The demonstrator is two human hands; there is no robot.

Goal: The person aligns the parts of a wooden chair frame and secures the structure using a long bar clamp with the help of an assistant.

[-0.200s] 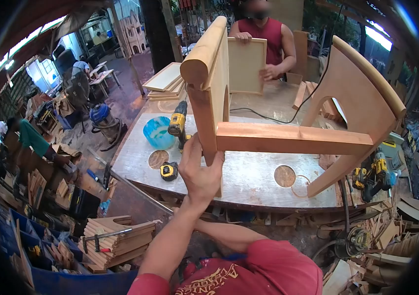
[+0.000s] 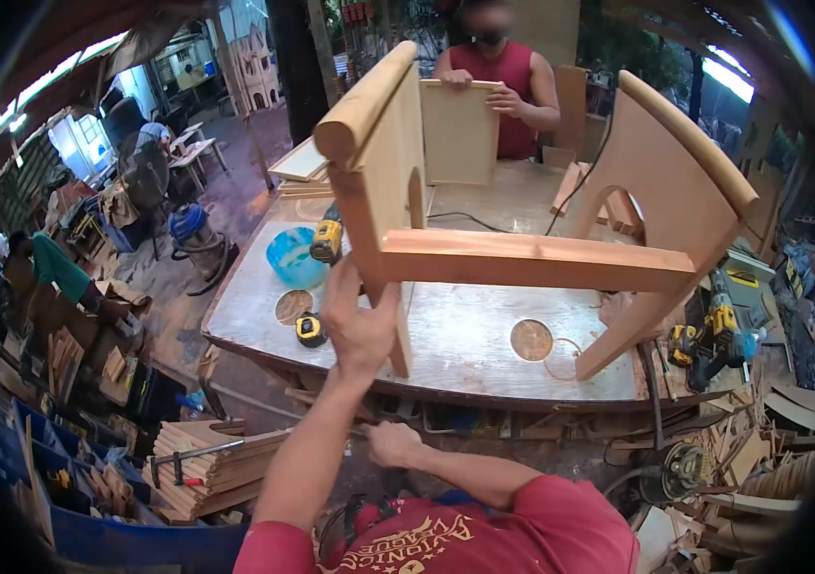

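Note:
A wooden frame [image 2: 536, 256] stands on the worktable, with two curved-top side panels joined by a reddish crossbar. My left hand [image 2: 361, 325] is wrapped round the lower part of its left leg, just below the crossbar joint. My right hand [image 2: 393, 445] is closed in front of the table edge, low and apart from the frame. A blurred thin shape runs leftward near it; what the fingers hold is unclear. A yellow-black drill [image 2: 327, 240] and a yellow tape measure [image 2: 311, 330] lie left of my left hand.
Across the table [image 2: 460, 356], a co-worker [image 2: 513, 81] holds a flat panel [image 2: 460, 134]. A blue bowl [image 2: 292, 256] sits at the left, more drills [image 2: 719, 325] at the right. Stacked wood pieces [image 2: 201, 469] lie lower left, a blue vacuum [image 2: 192, 230] farther back.
The frame and table have shifted left in view. My right hand has come out from behind my left forearm. The co-worker's lower hand has moved up the panel.

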